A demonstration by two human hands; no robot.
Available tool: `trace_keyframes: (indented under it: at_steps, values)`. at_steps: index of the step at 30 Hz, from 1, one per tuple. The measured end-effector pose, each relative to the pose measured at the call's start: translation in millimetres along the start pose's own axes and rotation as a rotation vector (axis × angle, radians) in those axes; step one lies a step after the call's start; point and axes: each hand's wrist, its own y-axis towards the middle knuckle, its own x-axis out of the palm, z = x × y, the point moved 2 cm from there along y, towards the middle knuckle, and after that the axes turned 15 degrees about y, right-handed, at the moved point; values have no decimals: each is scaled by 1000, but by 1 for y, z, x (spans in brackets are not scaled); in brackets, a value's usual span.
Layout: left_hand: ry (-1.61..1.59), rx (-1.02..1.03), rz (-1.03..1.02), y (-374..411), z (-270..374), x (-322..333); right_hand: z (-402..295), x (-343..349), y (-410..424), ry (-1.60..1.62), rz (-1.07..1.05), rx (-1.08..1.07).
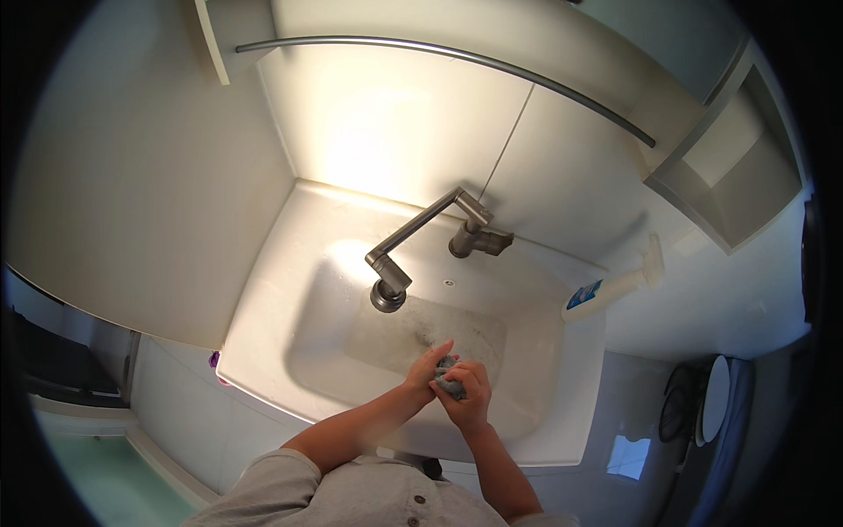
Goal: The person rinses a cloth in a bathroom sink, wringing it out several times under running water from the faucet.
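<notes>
Over the near part of a white washbasin [263, 316], my left hand [425, 372] and my right hand [471, 395] are together, closed around a crumpled grey cloth [450, 382]. Parts of the cloth show between the fingers; the rest is hidden by them. Shallow, cloudy water [388, 339] with dark specks lies in the basin below. Above the hands in the view, the jointed metal faucet [421, 224] reaches over the basin, its round spout head [387, 296] to the left of the hands. No stream from it can be seen.
A white spray bottle [609, 293] with a blue label stands at the basin's right rim. A metal rail [454, 53] crosses the wall above. At right are an open wall shelf [731, 158] and a round white object [714, 402]. A bathtub [112, 474] with greenish water lies lower left.
</notes>
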Motion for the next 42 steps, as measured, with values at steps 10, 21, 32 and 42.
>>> trace_keyframes:
  at_steps: [10,21,32,42]
  values:
    - [986,852,194,-18,23,51,81,-2,-28,1250,670,830]
    - [1054,959,-23,-29,21,43,51,-15,-23,1370,490,1066]
    - [135,-55,-324,2,-4,11,-14,-13,12,37,-60,-8]
    - [1060,1155,33,-59,39,70,31,-12,10,1423,732,878]
